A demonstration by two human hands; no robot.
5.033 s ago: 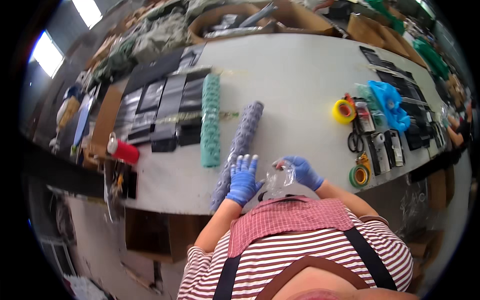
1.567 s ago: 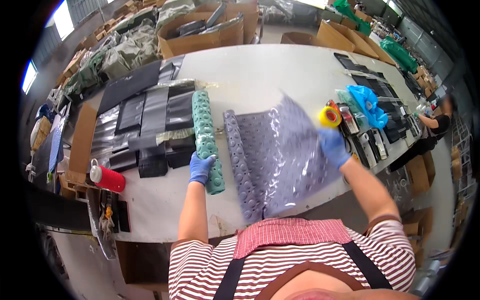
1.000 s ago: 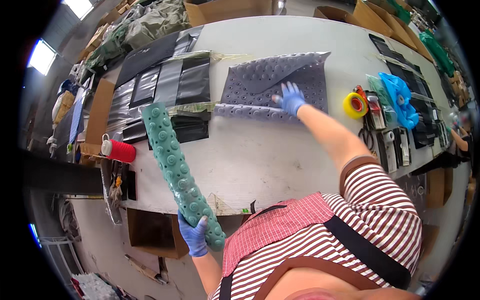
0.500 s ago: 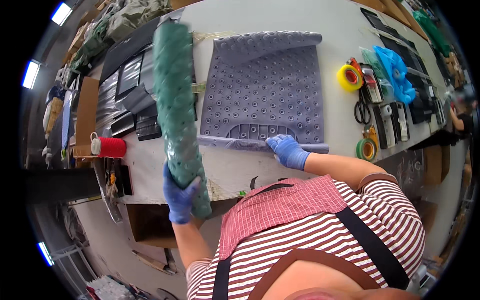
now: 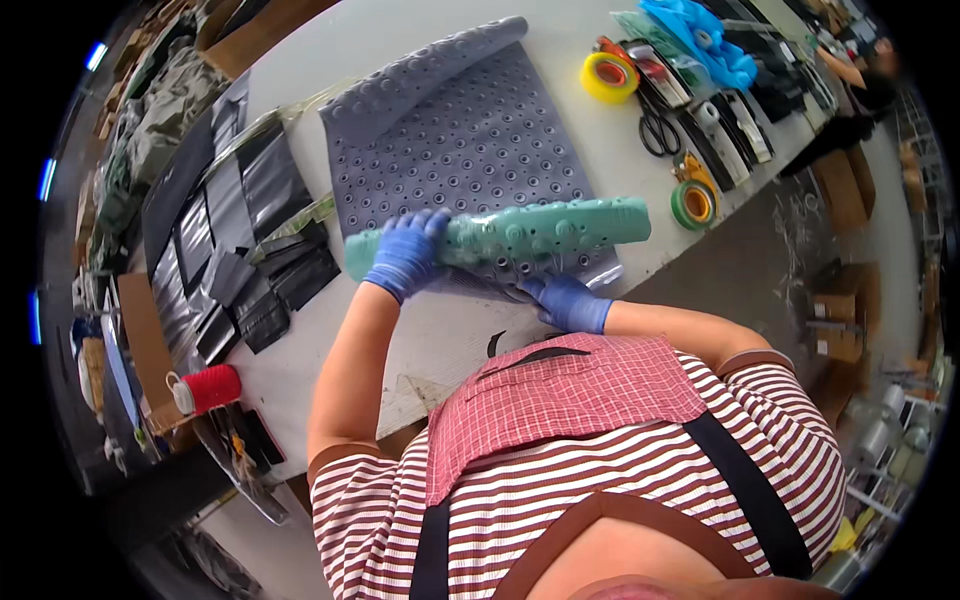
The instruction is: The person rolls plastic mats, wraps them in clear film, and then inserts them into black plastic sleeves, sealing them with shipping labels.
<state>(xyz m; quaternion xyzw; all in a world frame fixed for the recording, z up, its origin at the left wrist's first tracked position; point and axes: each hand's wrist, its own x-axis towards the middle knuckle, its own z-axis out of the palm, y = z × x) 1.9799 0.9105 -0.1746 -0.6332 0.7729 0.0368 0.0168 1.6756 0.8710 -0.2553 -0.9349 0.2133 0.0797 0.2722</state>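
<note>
Head view: the green roll (image 5: 560, 229) is held across the near end of the grey mat (image 5: 450, 150), its long axis roughly 9 to 3 o'clock, gripped by the left hand (image 5: 408, 252) near its 9 o'clock end. The mat, spread toward 11 o'clock, is touched near its close edge by the right hand (image 5: 568, 303), around 5 o'clock from the roll, with fingers bent; whether it is pinched cannot be told.

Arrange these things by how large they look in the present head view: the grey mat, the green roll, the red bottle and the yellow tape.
1. Grey mat
2. Green roll
3. Red bottle and yellow tape: too alike to rank
</note>
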